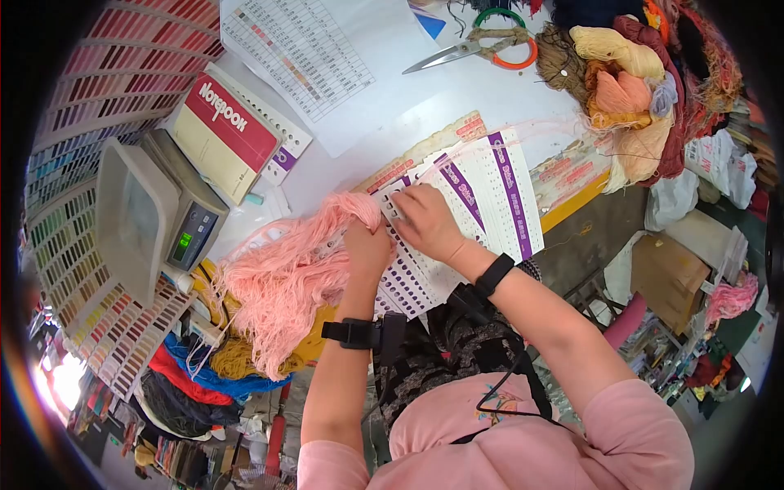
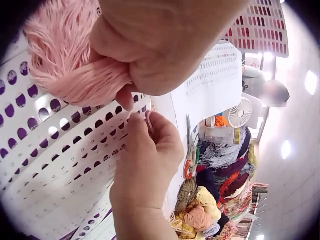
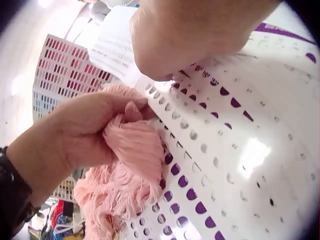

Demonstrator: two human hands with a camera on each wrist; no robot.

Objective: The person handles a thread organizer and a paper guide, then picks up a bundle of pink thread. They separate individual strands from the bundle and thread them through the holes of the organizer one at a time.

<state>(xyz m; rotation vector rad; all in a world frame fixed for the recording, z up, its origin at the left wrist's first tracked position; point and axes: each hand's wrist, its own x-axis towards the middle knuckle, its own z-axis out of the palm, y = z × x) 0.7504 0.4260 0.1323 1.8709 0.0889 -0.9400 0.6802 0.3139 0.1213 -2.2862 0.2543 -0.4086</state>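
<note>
My left hand (image 1: 367, 247) grips a thick hank of pink thread (image 1: 282, 265) near its top end, and the loose strands spread down to the left. Under both hands lies a white card punched with rows of holes (image 1: 400, 282); purple shows through many of them. My right hand (image 1: 430, 222) is at the card's upper edge, beside the left one. In the left wrist view, its thumb and forefinger (image 2: 150, 127) pinch a bit of pink thread (image 2: 149, 119) by the holes. More white cards with purple printed bands (image 1: 510, 196) fan out to the right.
Scissors (image 1: 469, 53) with green and orange handles lie at the back. Coloured thread hanks (image 1: 625, 90) pile up at the right. On the left stand a digital scale (image 1: 184, 220), a notebook (image 1: 224, 135) and a colour sample board (image 1: 73, 204). A printed sheet (image 1: 306, 61) lies behind.
</note>
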